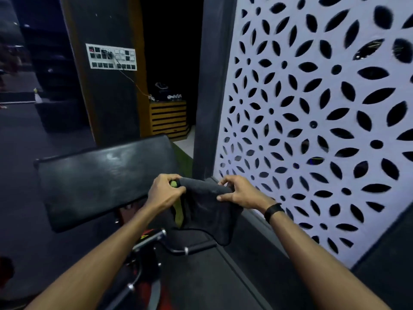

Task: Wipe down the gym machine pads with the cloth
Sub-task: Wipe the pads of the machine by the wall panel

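A dark grey cloth (pixel 206 211) with a green edge hangs in front of me, held up by its top corners. My left hand (pixel 164 192) grips the left corner, where the green trim shows between the fingers. My right hand (pixel 240 193) pinches the right corner. A black padded gym machine pad (pixel 98 175) slopes to the left of the cloth, just beyond my left hand, and the cloth hangs clear of it.
Below the cloth a metal handlebar (pixel 178 248) with black grips sticks out from the machine frame. A white patterned screen (pixel 312 130) stands close on the right beside a dark pillar (pixel 210 97). A switch panel (pixel 111 57) and a wooden cabinet (pixel 168 118) lie further back.
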### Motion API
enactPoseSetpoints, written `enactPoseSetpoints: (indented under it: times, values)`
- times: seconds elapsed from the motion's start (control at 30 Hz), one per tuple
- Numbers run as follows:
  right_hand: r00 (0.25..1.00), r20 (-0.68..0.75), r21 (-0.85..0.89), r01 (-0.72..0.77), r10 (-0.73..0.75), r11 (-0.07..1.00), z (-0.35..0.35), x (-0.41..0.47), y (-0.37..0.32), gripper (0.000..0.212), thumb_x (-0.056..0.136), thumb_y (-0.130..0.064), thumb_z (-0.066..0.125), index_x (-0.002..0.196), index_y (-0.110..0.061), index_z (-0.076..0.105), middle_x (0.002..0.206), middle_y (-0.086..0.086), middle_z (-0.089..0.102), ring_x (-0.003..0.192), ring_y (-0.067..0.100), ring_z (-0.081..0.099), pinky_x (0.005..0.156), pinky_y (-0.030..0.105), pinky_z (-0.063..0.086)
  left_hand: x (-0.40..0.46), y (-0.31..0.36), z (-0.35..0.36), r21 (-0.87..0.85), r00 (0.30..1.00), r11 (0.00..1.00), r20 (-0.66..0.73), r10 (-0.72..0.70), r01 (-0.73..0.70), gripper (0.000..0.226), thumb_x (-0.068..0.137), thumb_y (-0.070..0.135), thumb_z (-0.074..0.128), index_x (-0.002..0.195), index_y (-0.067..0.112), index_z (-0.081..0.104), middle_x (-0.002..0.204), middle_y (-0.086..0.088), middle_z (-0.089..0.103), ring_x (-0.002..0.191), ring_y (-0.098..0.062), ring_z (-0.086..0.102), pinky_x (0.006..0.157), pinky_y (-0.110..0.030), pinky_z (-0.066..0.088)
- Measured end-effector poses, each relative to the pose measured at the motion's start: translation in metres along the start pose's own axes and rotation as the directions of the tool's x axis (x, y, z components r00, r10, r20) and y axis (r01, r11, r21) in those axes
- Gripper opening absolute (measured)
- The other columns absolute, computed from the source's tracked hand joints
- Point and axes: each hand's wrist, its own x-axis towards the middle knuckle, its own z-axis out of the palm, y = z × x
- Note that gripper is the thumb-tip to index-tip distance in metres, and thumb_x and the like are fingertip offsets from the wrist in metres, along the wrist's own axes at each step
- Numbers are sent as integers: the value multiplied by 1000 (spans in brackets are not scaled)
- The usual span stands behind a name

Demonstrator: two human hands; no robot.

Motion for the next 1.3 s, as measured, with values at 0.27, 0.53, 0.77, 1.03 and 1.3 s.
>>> enactPoseSetpoints:
  times: [0.27,0.53,0.77,1.03,1.3]
  values:
    - [995,-97,-76,8,-15,997,-105,-20,96,15,86,-21,77,94,-15,66,78,-1,61,68,9,54,63,23,42,28,67,141,-92,997,994,-48,-57,52,29,72,17,68,96,25,81,86,7,76,86,-17,71,77,-38,60]
    - [965,-223,-62,127,-138,990,-123,53,122,19,82,-26,79,88,-19,62,85,1,66,79,17,60,73,36,51,87,86,157,-259,981,963,-159,-111,67,31,71,5,64,84,26,81,72,9,73,65,-6,61,59,-24,48]
    - [962,-173,-57,203,-210,978,-109,166,148,25,77,-29,85,82,-25,60,76,-9,63,74,13,60,68,36,49,161,44,161,-377,914,922,-339,-225,88,23,77,2,76,79,25,79,64,5,71,50,-7,54,45,-21,44]
    - [938,103,13,332,-332,943,-97,339,135,32,64,-24,95,78,-24,66,85,-1,69,81,11,64,70,36,52,275,-13,117,-271,795,953,-544,-268,136,28,76,-9,72,74,19,74,72,-1,72,66,-15,67,54,-25,53]
    - [920,65,79,382,-387,921,-112,463,119,28,64,-20,95,80,-20,72,87,-8,68,91,12,63,80,35,54,374,-29,97,-216,749,959,-601,-277,182,19,69,17,91,76,17,74,69,4,67,64,-8,62,59,-17,50]
